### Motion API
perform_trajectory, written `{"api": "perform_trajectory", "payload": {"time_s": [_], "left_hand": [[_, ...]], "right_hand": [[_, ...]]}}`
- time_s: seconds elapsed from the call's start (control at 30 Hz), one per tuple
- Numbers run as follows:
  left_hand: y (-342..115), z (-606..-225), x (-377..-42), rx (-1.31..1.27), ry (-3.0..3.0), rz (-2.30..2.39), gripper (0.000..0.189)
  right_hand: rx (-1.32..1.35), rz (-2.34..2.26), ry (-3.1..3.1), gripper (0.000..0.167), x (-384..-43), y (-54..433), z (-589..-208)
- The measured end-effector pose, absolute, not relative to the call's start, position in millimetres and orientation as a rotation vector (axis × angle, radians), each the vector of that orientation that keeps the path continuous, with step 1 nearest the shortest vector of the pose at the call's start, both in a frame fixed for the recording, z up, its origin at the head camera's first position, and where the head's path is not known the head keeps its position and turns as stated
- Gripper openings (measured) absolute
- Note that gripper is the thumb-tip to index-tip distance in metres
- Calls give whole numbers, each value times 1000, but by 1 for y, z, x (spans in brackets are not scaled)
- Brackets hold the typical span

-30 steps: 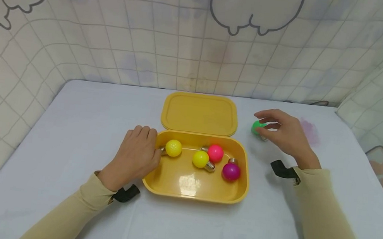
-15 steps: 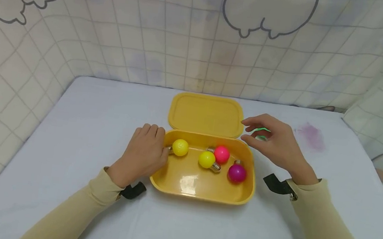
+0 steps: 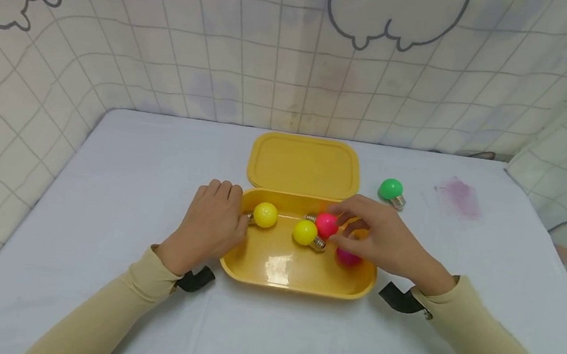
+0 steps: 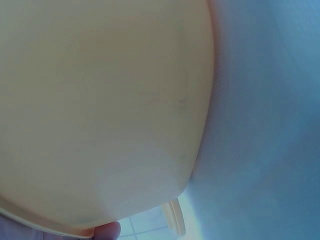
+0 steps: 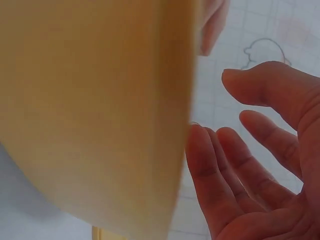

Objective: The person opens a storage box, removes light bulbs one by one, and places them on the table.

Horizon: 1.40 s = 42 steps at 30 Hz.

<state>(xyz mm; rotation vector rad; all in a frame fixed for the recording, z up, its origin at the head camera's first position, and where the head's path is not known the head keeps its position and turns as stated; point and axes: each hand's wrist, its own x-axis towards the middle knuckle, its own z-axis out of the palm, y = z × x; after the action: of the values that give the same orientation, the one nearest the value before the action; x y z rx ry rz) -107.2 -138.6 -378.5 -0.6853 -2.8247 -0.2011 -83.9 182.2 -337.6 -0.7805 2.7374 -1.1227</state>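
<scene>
1. While the left hand [image 3: 210, 218] gripped the left edge of the yellow box [image 3: 297, 290], as the head view showed, the right hand [image 3: 388, 240] hung over the box's right end, its thumb and fingers bent and apart. Those fingertips were just beside the pink bulb [image 3: 325, 225], near the box's far edge; whether they touched it could not be told. The purple bulb [image 3: 348, 258] lay partly hidden under that hand, toward the right edge. A yellow bulb [image 3: 305, 232] lay close against the pink one, and a second yellow bulb [image 3: 265, 214] lay near the left edge. Beyond the box, the yellow lid [image 3: 304, 165] lay flat by the far edge of the white worktop [image 3: 161, 152]. The green bulb [image 3: 391, 189] lay right of the lid, toward the worktop's far right corner.

2. From the left wrist, the box's outer side filled most of the view, and part of the left hand was clamped on its rim.

3. From the right wrist, the box's blurred wall stood beside the right hand, whose thumb was well apart from the curved fingers, with nothing between them.
</scene>
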Motion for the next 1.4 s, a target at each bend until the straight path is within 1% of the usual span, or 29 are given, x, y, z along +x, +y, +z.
{"api": "perform_trajectory", "payload": {"time_s": [0.3, 0.6, 0.7, 0.93, 1.23, 1.4], "left_hand": [[-139, -380, -107, -694, -2787, -210, 20], [-139, -382, -107, -686, -2783, -218, 20], [-139, -381, -108, -681, -2795, -215, 20], [-139, -379, -108, -676, -2826, -197, 21], [-138, -377, -107, -681, -2822, -198, 21], [-138, -377, -106, -678, -2819, -204, 21]], "right_hand": [[-807, -1149, 2739, 39, -78, 168, -351], [-766, -1032, 2820, 47, -75, 156, -358], [-752, -986, 2856, 48, -75, 152, -358], [-790, -991, 2874, 44, -77, 146, -361], [-873, -907, 2933, 44, -76, 141, -367], [-905, -847, 2965, 37, -76, 140, -368]]}}
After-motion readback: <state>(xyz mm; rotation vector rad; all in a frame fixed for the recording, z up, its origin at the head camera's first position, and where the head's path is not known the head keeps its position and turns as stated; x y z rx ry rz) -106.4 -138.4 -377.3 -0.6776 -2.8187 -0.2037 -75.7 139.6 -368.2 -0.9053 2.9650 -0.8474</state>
